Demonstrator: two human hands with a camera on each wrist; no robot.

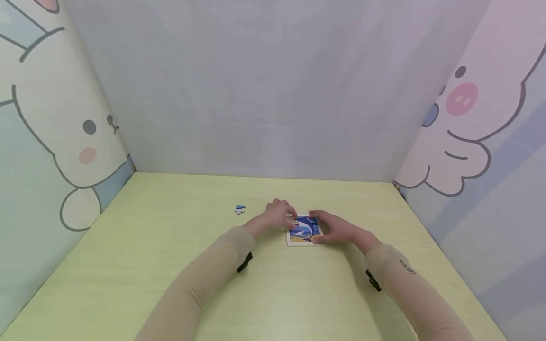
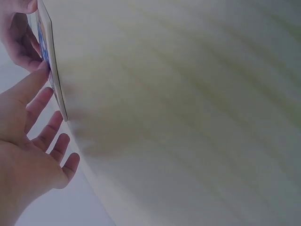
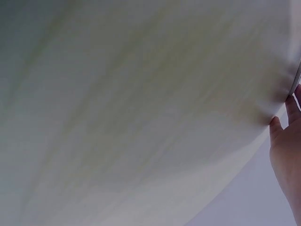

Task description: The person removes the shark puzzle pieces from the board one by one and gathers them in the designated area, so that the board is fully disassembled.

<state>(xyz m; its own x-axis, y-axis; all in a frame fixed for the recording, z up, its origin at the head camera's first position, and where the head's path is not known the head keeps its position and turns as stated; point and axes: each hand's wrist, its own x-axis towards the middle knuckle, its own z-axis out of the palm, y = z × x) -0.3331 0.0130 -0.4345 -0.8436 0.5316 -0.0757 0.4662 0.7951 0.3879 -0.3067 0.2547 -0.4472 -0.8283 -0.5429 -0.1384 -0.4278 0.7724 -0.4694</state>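
A small square jigsaw puzzle (image 1: 304, 229) in a white frame lies on the table, its picture a white-bellied sea animal on blue. My left hand (image 1: 279, 214) is at its upper left; in the left wrist view that hand (image 2: 35, 127) has its thumb on the picture, the other fingers spread fairly straight along the edge. From the right side my right hand (image 1: 337, 228) holds the puzzle, thumb near the lower right corner and a finger at the top edge. The right wrist view catches only part of this hand (image 3: 287, 141) at the board's edge.
A loose puzzle piece (image 1: 240, 209), blue and white, lies on the pale yellow-green table (image 1: 170, 255) to the left of my left hand. A grey-white back wall (image 1: 264, 94) and side panels with cartoon animals enclose the table.
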